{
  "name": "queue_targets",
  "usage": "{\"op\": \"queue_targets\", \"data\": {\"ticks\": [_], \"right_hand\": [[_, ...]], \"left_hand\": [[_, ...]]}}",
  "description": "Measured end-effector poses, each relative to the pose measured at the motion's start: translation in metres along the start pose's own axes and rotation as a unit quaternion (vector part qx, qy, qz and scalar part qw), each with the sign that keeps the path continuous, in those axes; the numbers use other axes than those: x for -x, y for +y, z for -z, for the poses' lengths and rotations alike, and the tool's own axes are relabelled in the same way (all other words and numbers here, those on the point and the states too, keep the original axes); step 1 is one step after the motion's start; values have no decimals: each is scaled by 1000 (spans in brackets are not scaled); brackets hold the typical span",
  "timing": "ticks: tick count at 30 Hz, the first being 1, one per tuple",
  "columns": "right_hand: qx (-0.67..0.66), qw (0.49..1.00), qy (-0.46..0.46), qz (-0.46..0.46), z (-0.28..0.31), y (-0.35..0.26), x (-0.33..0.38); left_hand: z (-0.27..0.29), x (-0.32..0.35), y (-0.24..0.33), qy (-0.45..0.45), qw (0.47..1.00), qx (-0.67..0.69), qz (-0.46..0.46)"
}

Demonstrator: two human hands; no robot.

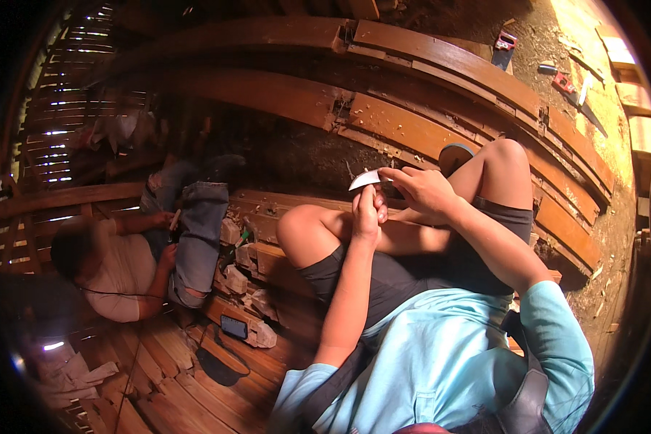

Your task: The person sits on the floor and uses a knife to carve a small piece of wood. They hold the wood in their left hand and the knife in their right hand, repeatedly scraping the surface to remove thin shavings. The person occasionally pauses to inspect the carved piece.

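Note:
A knife with a short, curved, bright blade (365,179) is held over my crossed legs, its tip pointing left. My right hand (425,192) is closed at the blade's right end, with the index finger stretched along it; the handle is hidden by the fingers. Just below the blade, my left hand (367,215) is raised with its fingers curled and the thumb close under the metal. Whatever those left fingers pinch is too small and hidden to make out.
Long brown wooden beams (412,119) run across in front of me, sprinkled with shavings. To the left sits another person (126,271) handling a small piece. A phone (233,327) and a dark cap (220,365) lie on planks. Red-and-black tools (505,49) rest on the far-right ground.

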State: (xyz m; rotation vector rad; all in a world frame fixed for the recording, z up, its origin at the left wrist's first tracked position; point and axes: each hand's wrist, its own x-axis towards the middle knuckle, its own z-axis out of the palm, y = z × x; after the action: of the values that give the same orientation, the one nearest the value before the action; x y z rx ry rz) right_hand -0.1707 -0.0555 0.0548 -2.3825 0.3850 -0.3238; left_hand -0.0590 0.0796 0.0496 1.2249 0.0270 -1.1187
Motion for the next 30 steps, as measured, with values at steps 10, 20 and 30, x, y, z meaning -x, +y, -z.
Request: {"op": "queue_targets", "data": {"ticks": [10, 20, 30], "right_hand": [[49, 996, -44, 67, 4, 10, -1], [49, 995, -9, 88, 1, 13, -8], [-60, 963, 211, -154, -4, 65, -36]], "left_hand": [[4, -3, 7, -44, 992, 99, 68], [2, -6, 13, -68, 984, 133, 95], [-28, 17, -7, -92, 996, -4, 16]]}}
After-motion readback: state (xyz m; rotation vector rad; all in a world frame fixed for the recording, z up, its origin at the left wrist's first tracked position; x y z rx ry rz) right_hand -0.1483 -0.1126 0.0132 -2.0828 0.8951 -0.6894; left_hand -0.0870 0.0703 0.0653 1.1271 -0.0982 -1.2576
